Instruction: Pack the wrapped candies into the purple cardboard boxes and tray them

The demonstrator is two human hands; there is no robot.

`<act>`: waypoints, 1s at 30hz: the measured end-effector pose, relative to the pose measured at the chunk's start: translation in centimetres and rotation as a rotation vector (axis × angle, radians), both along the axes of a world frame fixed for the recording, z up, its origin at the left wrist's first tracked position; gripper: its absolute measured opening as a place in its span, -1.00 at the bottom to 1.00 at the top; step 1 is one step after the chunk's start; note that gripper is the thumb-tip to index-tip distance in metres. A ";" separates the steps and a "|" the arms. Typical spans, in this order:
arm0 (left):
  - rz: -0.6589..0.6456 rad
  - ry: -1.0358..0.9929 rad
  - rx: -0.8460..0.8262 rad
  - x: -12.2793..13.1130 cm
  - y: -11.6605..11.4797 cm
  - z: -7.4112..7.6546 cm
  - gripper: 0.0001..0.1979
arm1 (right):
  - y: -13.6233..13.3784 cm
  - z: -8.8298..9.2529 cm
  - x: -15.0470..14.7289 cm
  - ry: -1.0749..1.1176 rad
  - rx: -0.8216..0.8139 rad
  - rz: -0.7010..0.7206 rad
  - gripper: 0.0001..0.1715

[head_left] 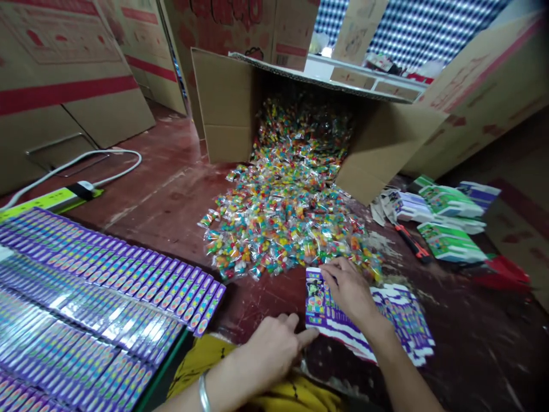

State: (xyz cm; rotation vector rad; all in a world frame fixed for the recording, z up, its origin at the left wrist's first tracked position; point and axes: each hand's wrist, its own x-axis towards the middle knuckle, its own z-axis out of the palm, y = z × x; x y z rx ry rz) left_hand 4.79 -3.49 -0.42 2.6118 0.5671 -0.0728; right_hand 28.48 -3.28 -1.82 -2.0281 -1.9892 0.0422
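Observation:
Purple printed flat cartons [315, 300] lie fanned out on the dark red surface in front of me. My right hand [349, 289] is closed at the upper edge of the end carton, thumb and fingers pinching it. My left hand [274, 346], with a silver bangle at the wrist, is beside the cartons' lower left corner. Its index finger is stretched out to the carton edge, while the other fingers bend loosely and hold nothing visible. Further right, more flat cartons [405, 320] overlap in a spread row. Just beyond my hands lies a heap of small clear candy packets [283, 217].
The packets spill from a tipped cardboard box [227, 109]. Rows of filled purple boxes [141, 272] stand at left, near a yellow-green power strip [47, 200] with a white cable. At right lie a red-black cutter knife [412, 243] and green carton stacks [450, 240].

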 end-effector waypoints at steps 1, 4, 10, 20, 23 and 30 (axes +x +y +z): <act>-0.003 0.018 0.009 0.3 -0.1 -0.4 -0.50 | 0.1 -0.2 -0.1 0.007 -0.001 0.007 -0.72; 0.005 0.035 0.006 0.4 -0.1 -0.9 -0.47 | 0.5 -0.3 -0.5 0.030 0.002 0.019 -0.74; 0.027 0.019 -0.059 0.2 0.3 -0.5 -0.49 | 0.2 0.9 -0.1 0.299 0.099 0.003 -0.85; 0.529 -0.556 -0.290 0.7 -0.2 1.0 -0.27 | -2.3 4.5 -5.1 1.165 -0.028 -0.240 -0.67; 0.576 -0.683 -0.481 0.3 0.1 1.2 -0.30 | -2.8 4.6 -6.8 1.236 0.026 -0.194 -0.74; 0.621 -0.873 -1.355 -2.1 2.0 1.2 -0.62 | -4.1 4.9 -8.2 1.058 -0.309 0.313 -0.75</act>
